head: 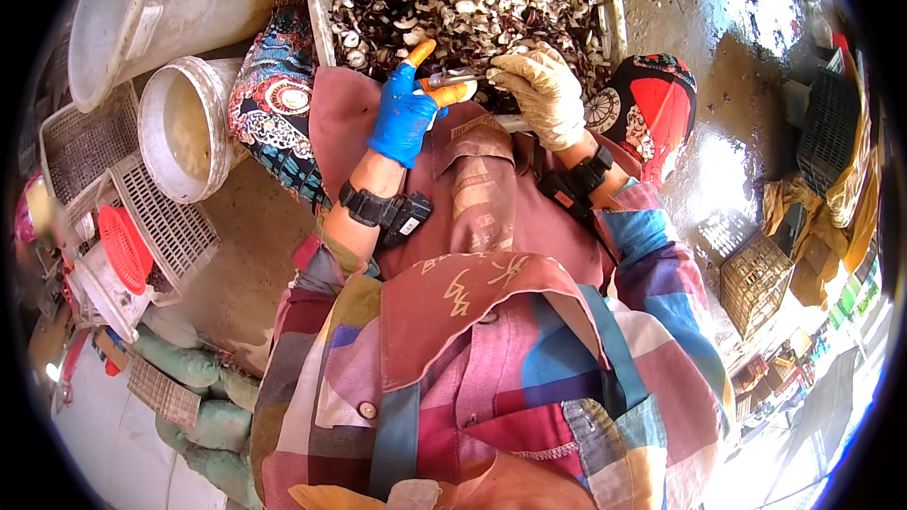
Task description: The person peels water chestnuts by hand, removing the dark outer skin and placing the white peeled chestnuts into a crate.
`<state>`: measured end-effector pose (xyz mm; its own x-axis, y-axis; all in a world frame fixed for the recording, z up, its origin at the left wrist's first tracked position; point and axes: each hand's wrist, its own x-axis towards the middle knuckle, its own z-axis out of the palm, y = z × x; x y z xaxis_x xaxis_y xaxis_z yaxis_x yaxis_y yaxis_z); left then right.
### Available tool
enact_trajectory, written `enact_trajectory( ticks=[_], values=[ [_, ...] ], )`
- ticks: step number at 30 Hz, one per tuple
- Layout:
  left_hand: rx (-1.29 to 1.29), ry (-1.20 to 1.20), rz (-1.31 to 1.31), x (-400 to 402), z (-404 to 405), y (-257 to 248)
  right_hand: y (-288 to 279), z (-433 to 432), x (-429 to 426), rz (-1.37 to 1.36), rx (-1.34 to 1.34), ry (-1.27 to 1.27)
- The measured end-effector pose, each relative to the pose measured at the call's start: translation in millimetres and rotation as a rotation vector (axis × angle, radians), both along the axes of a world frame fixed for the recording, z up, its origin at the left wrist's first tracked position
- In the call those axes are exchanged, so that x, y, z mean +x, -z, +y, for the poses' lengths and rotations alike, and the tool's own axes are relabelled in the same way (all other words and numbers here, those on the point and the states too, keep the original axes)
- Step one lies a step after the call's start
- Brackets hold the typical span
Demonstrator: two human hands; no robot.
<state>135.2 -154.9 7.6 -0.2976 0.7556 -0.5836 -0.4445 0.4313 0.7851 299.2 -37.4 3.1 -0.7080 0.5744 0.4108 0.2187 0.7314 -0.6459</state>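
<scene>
My left hand (407, 110) wears a blue glove with orange covers on its thumb and a finger. The thumb points up, apart from that finger, which points toward my right hand. A slim metal tool (453, 77) lies just above the finger, and I cannot tell whether the left hand grips it. My right hand (542, 92), in a soiled cream glove, pinches the tool's right end between its fingertips. Both hands hover at the near edge of a pale plastic crate (615, 21). It is filled with small pale and dark pieces (482, 0), some ring-shaped.
A white bucket (149, 134) with cloudy liquid stands to the left, below a large pale tub (191, 7). Grey perforated crates (166, 216) and a red plastic basket (125, 249) are farther left. On the right are a tan crate (755, 283) and wet floor (737, 85).
</scene>
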Motion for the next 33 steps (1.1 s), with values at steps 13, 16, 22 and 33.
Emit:
enact_trajectory(
  ticks=[13,16,22,33],
  values=[
    [0.199,-0.439,-0.673,-26,3,16,11,4,2,0.19,-1.126,0.423],
    [0.196,-0.433,-0.958,-102,12,11,24,12,14,0.221,-1.295,0.458],
    [0.884,-0.572,-0.704,-290,37,-132,22,8,8,0.286,-1.388,0.459],
    [0.462,0.239,1.512,-154,167,0,33,11,19,0.313,-1.44,0.514]
  ],
)
